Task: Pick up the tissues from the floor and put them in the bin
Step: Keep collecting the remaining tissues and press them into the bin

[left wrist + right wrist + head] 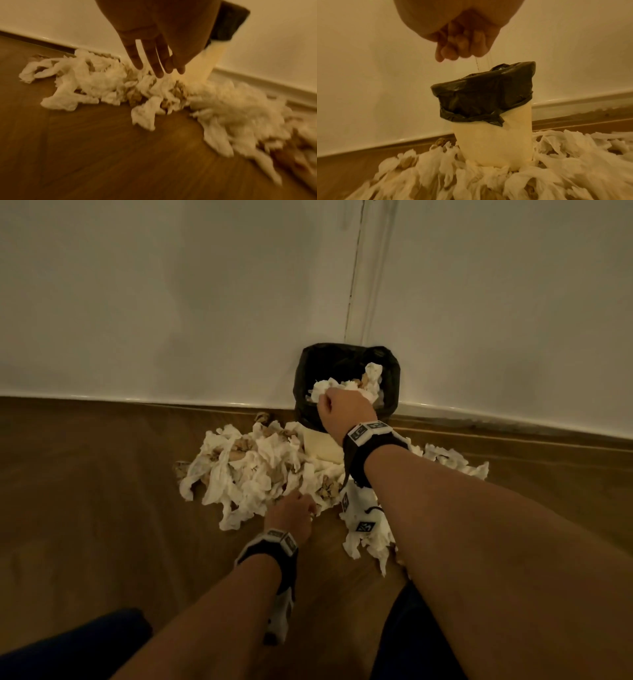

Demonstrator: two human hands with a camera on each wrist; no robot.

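A cream bin (390,392) lined with a black bag stands against the wall, with crumpled tissues (371,376) inside. My right hand (330,402) hovers over its near rim as a fist. In the right wrist view the bin (493,142) is below my right hand (453,52), whose curled fingers show no tissue. A wide pile of white and brownish tissues (253,470) covers the floor before the bin. My left hand (305,501) reaches into the pile's near edge. Its fingers (159,69) are straight above the tissues (102,83), holding nothing.
More tissues (455,463) lie right of the bin and under my right forearm. A white wall (171,302) with a skirting board runs behind. Bare wooden floor (85,491) spreads to the left and near me. My knees in dark trousers (78,642) are at the bottom.
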